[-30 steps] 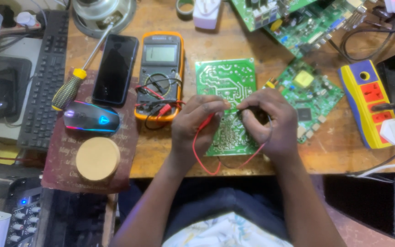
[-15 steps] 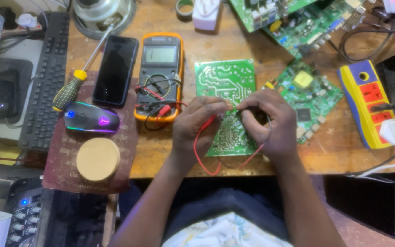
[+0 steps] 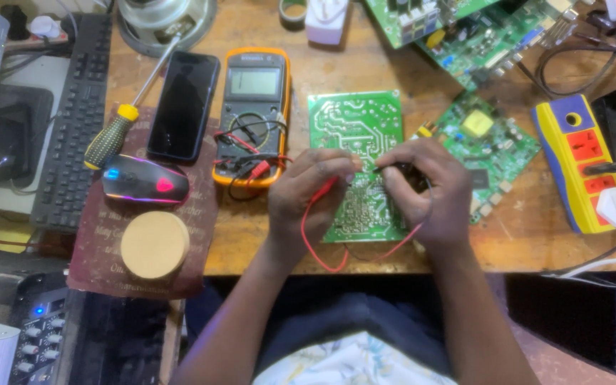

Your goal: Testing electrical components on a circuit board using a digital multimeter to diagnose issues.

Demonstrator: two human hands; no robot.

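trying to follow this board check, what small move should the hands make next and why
Probably glance at the orange multimeter. Both the left hand and right hand appear to press thin probes onto the solder side of the green circuit board, with a red lead looping below, so the tips look placed; the screen's reading is too small to tell.

The circuit board (image 3: 356, 153) lies flat at the front edge of the table (image 3: 522, 235), near the middle. Both hands rest on it, the left hand (image 3: 306, 196) beside the right hand (image 3: 429, 189). The meter (image 3: 252, 107) lies just left of the board. Left of the meter lies the phone (image 3: 183, 105). The mouse (image 3: 144, 182) sits in front of the phone. The power strip (image 3: 579, 160) lies near the right edge.
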